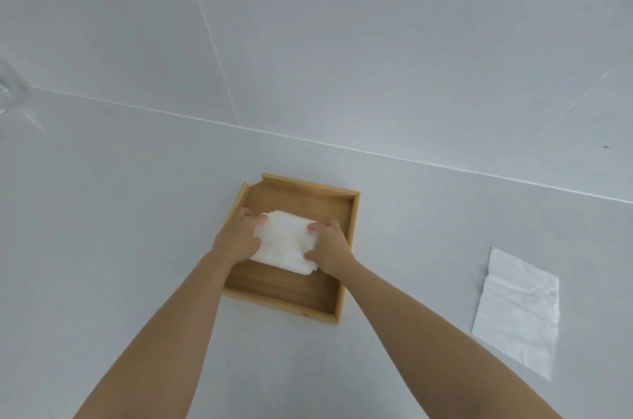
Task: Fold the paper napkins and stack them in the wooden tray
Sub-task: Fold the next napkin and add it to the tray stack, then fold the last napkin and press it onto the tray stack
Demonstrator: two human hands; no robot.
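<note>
One wooden tray [337, 307] sits on a pale tabletop [102, 213], its long axis running near to far. Inside lies one stack of folded napkins [284, 242], gripped by the left hand [238, 238] and right hand [330, 249] at opposite sides. One unfolded napkin [519, 310] lies well apart, right.

Wooden tray [337, 305] = landmark. Stack of folded napkins [286, 242] sits in it, w/ left hand [236, 237] on stack's left side & right hand [330, 247] on its right. Unfolded napkin [517, 312] lies flat, well right of tray.
</note>
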